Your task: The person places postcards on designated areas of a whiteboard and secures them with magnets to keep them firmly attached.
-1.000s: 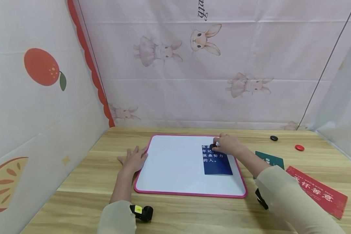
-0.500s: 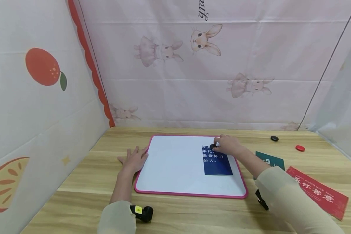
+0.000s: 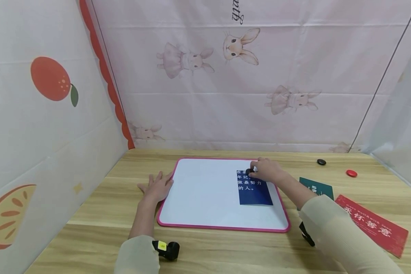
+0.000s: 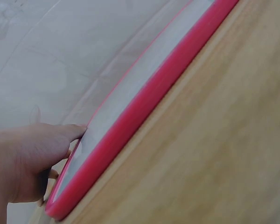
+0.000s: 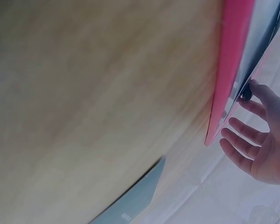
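A whiteboard (image 3: 205,194) with a pink frame lies flat on the wooden table. On its right part is a dark blue card (image 3: 255,196) printed with white Chinese characters. My right hand (image 3: 268,169) pinches a round black magnet (image 3: 249,171) between thumb and index finger at the card's top edge; the right wrist view shows the magnet (image 5: 247,92) at the fingertips, the other fingers spread. At the board's left edge rests my left hand (image 3: 158,187), fingers extended, the thumb side on the pink frame (image 4: 126,126).
To the right lie a green card (image 3: 316,186), partly behind the right forearm, and a red card (image 3: 375,224) with white characters. Further back are a loose black magnet (image 3: 321,162) and a red magnet (image 3: 351,173). Printed cloth walls (image 3: 205,114) enclose the table's back and sides.
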Action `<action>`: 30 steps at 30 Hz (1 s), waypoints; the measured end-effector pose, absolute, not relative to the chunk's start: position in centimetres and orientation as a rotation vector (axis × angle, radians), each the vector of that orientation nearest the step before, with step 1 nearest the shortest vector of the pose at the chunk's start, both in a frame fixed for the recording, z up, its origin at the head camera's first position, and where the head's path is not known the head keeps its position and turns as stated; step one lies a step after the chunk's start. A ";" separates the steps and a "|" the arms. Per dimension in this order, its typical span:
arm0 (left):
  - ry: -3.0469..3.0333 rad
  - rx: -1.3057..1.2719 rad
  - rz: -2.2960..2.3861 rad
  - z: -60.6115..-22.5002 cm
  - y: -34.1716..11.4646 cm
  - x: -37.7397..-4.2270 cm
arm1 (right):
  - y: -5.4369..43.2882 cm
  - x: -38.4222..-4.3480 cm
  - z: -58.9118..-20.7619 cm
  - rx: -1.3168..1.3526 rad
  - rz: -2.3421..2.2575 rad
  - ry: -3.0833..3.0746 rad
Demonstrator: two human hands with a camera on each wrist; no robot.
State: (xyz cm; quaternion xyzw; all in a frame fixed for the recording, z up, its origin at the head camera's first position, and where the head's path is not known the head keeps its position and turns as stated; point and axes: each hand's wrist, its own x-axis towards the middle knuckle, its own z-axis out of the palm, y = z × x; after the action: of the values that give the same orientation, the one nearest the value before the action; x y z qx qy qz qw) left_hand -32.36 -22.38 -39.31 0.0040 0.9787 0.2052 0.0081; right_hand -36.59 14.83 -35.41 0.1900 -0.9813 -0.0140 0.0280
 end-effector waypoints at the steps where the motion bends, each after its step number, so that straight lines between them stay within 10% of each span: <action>1: 3.059 0.013 0.644 -39.3 -22.4 -32.3 | 14.8 -36.6 -35.4 0.585 -0.044 -3.030; 30: 3.061 0.012 0.641 -39.2 -22.3 -32.3 | 15.1 -36.4 -35.1 0.587 -0.044 -3.042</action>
State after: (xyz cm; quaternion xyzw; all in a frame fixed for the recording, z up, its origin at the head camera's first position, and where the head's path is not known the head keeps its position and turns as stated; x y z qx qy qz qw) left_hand -32.26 -22.34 -39.21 0.0038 0.9787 0.2051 0.0071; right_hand -36.43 15.14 -35.11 0.1894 -0.9816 -0.0142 0.0213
